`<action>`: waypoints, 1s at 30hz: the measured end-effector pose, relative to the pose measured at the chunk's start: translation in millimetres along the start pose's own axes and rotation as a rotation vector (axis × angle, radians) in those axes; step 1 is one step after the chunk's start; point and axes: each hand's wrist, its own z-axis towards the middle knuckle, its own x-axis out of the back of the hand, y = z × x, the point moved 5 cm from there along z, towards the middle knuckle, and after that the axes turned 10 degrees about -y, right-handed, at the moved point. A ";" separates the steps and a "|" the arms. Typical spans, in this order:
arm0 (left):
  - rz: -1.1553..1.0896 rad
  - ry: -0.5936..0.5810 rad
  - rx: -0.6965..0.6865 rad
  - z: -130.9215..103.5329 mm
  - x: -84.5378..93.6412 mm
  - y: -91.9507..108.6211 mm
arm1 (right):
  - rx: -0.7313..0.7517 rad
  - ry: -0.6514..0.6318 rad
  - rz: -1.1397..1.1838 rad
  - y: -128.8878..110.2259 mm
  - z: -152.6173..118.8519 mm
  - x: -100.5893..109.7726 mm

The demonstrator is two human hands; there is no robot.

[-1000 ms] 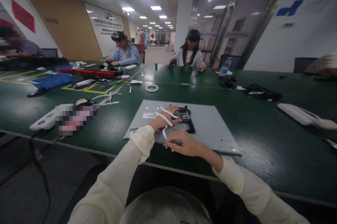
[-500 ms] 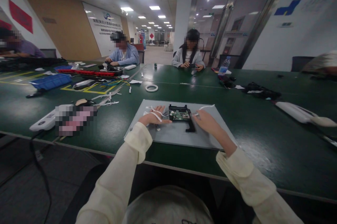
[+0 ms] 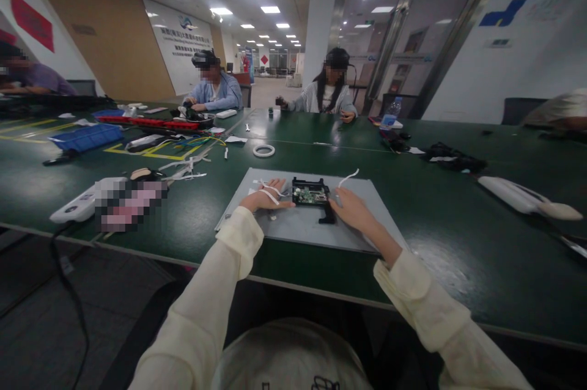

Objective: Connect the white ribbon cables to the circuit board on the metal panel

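A black frame (image 3: 327, 214) holding a green circuit board (image 3: 312, 195) lies on a grey board (image 3: 298, 235) in front of me. My left hand (image 3: 267, 195) rests flat at the frame's left side, fingers spread, with a thin white strip (image 3: 269, 193) lying across it. At the frame's right edge is my right hand (image 3: 345, 203), its fingers bent together near a white strip (image 3: 349, 176) that curls up behind them. What the right fingers pinch, if anything, is too small to tell.
A white tape ring (image 3: 263, 150) lies beyond the grey board. Left are a blue tray (image 3: 86, 138), a white device (image 3: 80, 205) and loose strips (image 3: 189, 175). On the right lie another white device (image 3: 518, 192) and black cloth (image 3: 452, 158). Several people sit around the green table.
My right hand has moved slightly left against the frame's edge. The white strip beside it now curls higher. Across the table, a person's hand has moved out to the left.
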 end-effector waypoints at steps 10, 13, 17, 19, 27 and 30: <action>-0.008 0.157 -0.143 -8.7 10.3 27.4 | 0.008 0.043 0.106 -5.6 4.3 5.5; -0.008 0.149 -0.182 -6.5 7.1 33.0 | 0.109 0.071 0.155 -12.6 4.5 8.0; -0.004 0.197 -0.234 -3.5 1.9 35.1 | 0.188 0.100 0.180 -18.9 1.6 15.5; -0.008 0.215 -0.248 -3.3 0.4 35.9 | 0.208 0.094 0.192 -20.2 0.4 18.5; -0.008 0.212 -0.250 -7.0 -0.2 40.2 | 0.229 0.038 0.207 -22.8 -2.3 20.3; -0.008 0.222 -0.255 -7.5 -1.1 40.1 | 0.232 0.054 0.214 -22.3 -3.3 21.7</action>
